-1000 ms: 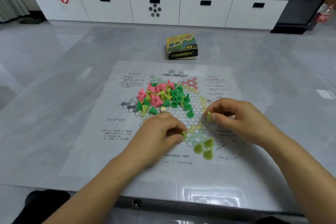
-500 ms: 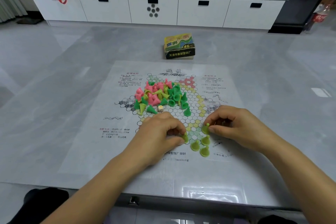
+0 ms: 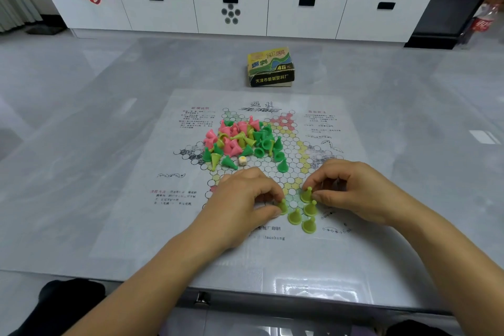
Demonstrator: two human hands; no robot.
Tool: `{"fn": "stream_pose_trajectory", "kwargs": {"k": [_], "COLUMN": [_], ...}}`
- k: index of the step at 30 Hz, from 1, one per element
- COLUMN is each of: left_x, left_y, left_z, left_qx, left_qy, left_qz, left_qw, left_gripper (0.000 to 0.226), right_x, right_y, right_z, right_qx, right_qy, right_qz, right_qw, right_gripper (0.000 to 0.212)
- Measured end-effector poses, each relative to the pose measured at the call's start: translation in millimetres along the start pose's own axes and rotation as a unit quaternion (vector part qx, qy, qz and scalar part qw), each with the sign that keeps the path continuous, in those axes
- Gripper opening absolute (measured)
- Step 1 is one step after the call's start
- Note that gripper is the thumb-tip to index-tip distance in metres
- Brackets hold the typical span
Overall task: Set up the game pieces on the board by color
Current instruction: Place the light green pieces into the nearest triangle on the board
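Yellow-green standing cones, three of them, sit upright at the near tip of the board. Left hand pinches a fourth cone just left of them. Right hand pinches a fifth cone at the group's far side. Mixed pile of pink, green and yellow-green lies mid-board. Box is beyond, on the table.

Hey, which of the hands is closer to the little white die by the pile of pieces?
Left. The left hand lies just on the person's side of the die; the right hand is farther, off to the die's right.
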State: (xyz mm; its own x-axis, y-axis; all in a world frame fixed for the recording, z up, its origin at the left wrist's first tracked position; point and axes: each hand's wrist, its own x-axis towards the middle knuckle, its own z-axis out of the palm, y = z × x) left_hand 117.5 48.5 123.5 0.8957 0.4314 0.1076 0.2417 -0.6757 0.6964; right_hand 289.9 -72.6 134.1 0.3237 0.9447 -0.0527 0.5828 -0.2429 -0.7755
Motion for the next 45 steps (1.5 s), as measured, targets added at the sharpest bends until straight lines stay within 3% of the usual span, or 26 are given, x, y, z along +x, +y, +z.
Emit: {"fn": "stream_pose_trajectory", "kwargs": {"k": [13,15,19,22,25,31,35,45], "left_x": [0,2,7,9,11,14,10,18], "left_y": [-3,-9,-32,-37,-35,-35,-22,5], "left_z": [-10,-21,-47,-48,-40,-40,-38,-12], "left_qx": [-0.060,-0.050,0.073,0.085,0.152,0.186,0.109,-0.029], "left_qy": [-0.017,0.040,0.186,0.179,0.142,0.166,0.198,0.137], "left_qz": [-0.022,-0.050,-0.129,-0.151,-0.140,-0.137,-0.092,0.029], "left_qw": [0.998,0.997,0.971,0.968,0.968,0.959,0.970,0.990], "left_gripper": [0.022,0.018,0.010,0.017,0.022,0.016,0.008,0.008], "right_x": [-1,-2,-1,0,4,8,10,21], "right_y": [0,1,-3,-7,-7,-11,-15,-32], "right_z": [-1,-3,-5,-5,-5,-4,-4,9], "right_qx": [0.023,0.022,0.033,0.035,0.034,0.028,0.041,0.038], "right_qy": [-0.008,-0.003,0.023,0.052,0.071,0.078,0.100,0.081], "right_qz": [0.016,0.019,0.024,0.024,0.024,0.021,0.010,-0.074], "right_qw": [1.000,1.000,0.999,0.998,0.997,0.996,0.994,0.993], "right_gripper": [0.021,0.016,0.015,0.016,0.016,0.018,0.018,0.021]}}
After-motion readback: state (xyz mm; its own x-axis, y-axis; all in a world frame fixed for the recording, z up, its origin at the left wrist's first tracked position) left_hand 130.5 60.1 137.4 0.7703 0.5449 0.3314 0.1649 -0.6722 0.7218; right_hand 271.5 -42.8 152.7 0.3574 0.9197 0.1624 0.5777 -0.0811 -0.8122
